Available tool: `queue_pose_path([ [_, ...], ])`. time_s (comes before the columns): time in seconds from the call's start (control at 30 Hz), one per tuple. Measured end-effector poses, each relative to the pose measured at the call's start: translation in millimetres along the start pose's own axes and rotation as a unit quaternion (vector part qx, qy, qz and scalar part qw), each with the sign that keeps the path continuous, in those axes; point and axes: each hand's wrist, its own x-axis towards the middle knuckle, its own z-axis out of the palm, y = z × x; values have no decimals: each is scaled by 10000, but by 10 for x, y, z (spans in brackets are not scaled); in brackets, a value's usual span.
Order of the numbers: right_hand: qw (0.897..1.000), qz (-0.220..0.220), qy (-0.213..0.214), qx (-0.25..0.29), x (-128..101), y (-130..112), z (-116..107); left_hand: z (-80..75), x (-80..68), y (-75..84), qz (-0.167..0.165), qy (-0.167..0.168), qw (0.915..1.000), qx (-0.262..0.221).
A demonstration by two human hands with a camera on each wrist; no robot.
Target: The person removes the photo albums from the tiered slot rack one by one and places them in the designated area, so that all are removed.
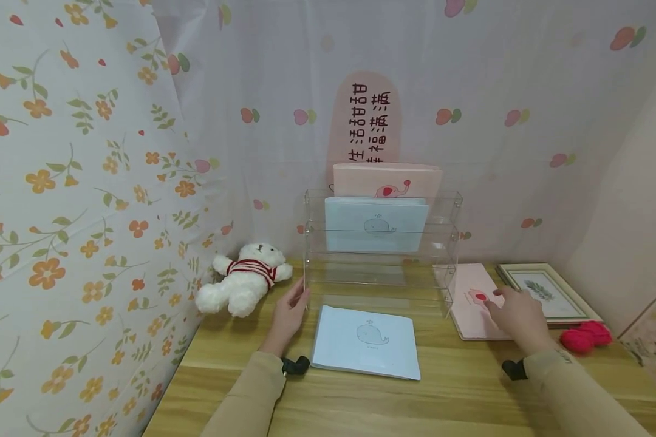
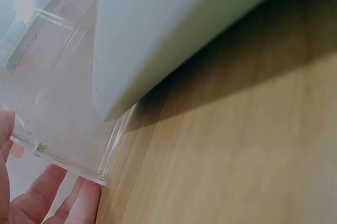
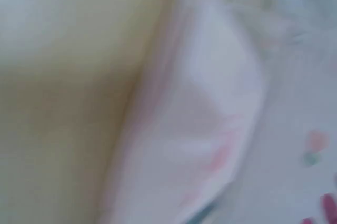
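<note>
Head cam: clear rack [image 1: 372,267], see-through plastic w/ stepped tiers, stands at the back of the tabletop [image 1: 443,394]. Rear slot holds an upright pink pack w/ elephant print [image 1: 355,182]; in front of it, a pale blue pack w/ whale print [image 1: 350,226]. My left hand [image 1: 290,311] holds the rack's L side panel, thumb one side, fingers the other. Right hand [image 1: 522,318] is over the flat pink pack [image 1: 470,315], R of the rack; fingers a bit apart, bent, can't tell if they grip (R wrist cam v. blurry). Flat blue pack [image 1: 363,358], smooth & oblong, lies before the rack. Also: fluffy white bear [image 1: 235,288] in striped knit top, rectangular pic frame [image 1: 574,306], red yarn [image 1: 586,337].
</note>
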Motion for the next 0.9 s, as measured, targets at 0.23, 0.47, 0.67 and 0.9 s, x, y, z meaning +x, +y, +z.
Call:
queue_pose_path([
  [0.23, 9626, -1124, 1920, 1547, 141, -838, -361, -24, -3, 7, 2, -12, 10000, -13],
  [0.47, 9562, -1377, 1428, 2154, 377, -1534, -695, -37, 15, -18, 16, 7, 10000, -29],
  [0.67, 9545, -1118, 862, 2627, 592, -1838, -817, -28, 2, 17, 9, -13, 10000, -24],
  [0.9, 9500, -777, 684, 2946, 710, -2025, -904, 4, -21, 46, -14, 47, 10000, -9],
])
